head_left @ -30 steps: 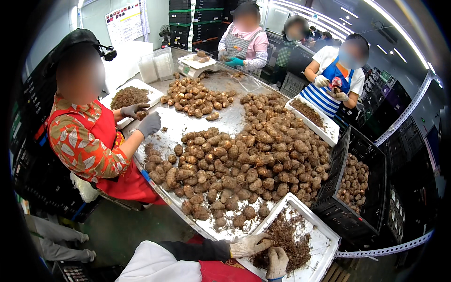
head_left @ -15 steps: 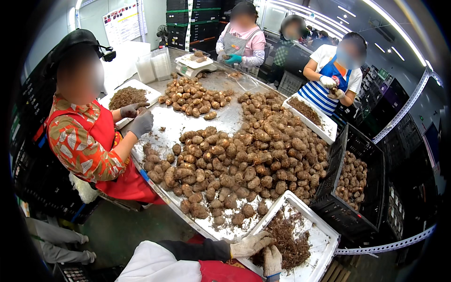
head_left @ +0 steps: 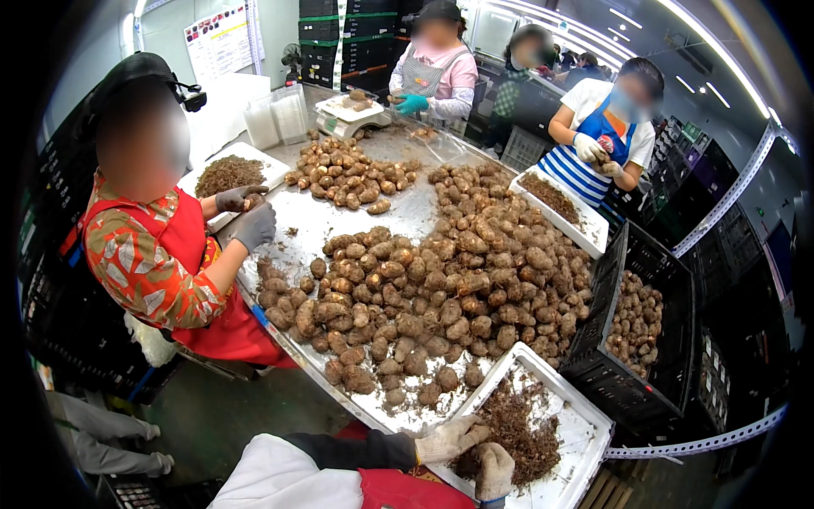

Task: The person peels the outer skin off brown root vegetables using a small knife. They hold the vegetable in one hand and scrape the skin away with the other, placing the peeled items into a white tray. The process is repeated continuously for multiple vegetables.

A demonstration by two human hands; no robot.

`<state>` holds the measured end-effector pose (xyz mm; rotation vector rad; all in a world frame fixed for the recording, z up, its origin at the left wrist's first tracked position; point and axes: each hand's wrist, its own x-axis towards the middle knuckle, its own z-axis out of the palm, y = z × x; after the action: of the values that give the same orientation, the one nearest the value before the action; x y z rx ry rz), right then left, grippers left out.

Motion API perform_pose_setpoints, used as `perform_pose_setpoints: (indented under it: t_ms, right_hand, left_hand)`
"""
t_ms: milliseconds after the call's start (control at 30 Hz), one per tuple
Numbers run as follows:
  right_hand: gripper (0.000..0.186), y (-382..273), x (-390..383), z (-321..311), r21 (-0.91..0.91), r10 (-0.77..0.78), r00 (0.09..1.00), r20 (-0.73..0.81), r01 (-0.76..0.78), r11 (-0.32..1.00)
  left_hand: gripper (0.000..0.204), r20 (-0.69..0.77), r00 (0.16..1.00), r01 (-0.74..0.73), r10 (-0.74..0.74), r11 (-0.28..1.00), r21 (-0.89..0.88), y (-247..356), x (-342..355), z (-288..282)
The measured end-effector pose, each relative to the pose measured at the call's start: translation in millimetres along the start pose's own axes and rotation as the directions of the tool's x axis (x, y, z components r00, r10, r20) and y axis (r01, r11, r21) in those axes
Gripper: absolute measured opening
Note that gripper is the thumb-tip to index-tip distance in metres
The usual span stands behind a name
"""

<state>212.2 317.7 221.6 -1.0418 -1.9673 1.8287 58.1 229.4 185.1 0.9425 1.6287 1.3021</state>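
Observation:
At the lower edge, my left hand (head_left: pixel 451 438), in a cream knit glove, has its fingers curled over the near end of a white foam tray (head_left: pixel 593 430). My right hand (head_left: pixel 493 468), gloved alike, is closed close beside it, low over brown peelings and root scraps (head_left: pixel 530 445) in that tray. What the two hands grip is hidden by the fingers. A large heap of brown, hairy taro corms (head_left: pixel 458 280) lies on the metal table (head_left: pixel 297 229) just beyond the tray.
A worker in a red apron (head_left: pixel 161 254) stands left, another in blue stripes (head_left: pixel 585 170) right, two people (head_left: pixel 432 72) (head_left: pixel 517 68) behind. A black crate (head_left: pixel 585 356) of corms stands right. Trays of scraps (head_left: pixel 237 159) (head_left: pixel 547 182), a scale (head_left: pixel 352 119) and clear boxes (head_left: pixel 280 114) edge the table.
My hands have shifted only slightly over the tray. The red-aproned worker's gloved hands have come closer together. The blue-striped worker's hands have moved a little lower.

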Motion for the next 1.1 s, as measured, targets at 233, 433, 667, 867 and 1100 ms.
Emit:
perform_pose_setpoints:
  t_ms: [233, 433, 667, 867, 1100]
  right_hand:
    - [0.024, -38.3, 8.3, -16.4, -0.211, -0.137, 0.969, -0.204, 0.093, 0.973]
    - [0.036, -31.6, 21.8, -25.2, -0.576, -0.309, 0.928, -0.209, 0.139, 0.806]
    - [0.047, -42.6, 15.6, -15.3, -0.499, -0.19, 0.969, -0.157, 0.089, 0.862]
    - [0.05, -54.6, 16.9, -3.7, -0.499, -0.174, 0.974, -0.146, 0.08, 0.863]
    - [0.03, -37.5, 30.6, -1.6, -0.526, -0.244, 0.967, -0.077, 0.169, 0.834]
  left_hand:
    - [0.05, -0.012, 0.891, -0.38, 0.453, 0.762, 0.524, -59.1, 14.3, -11.3]
    - [0.047, 0.167, 0.93, 0.254, -0.326, 0.245, -0.936, 21.5, 18.1, -19.3]
    - [0.052, 0.268, 0.954, 0.292, -0.133, 0.213, -0.932, 15.2, 16.6, -19.5]
    - [0.044, 0.3, 0.938, 0.33, -0.174, 0.179, -0.927, 17.8, 17.3, -16.5]
    - [0.033, 0.274, 0.948, 0.318, -0.16, 0.46, -0.829, 9.5, 14.4, -17.3]
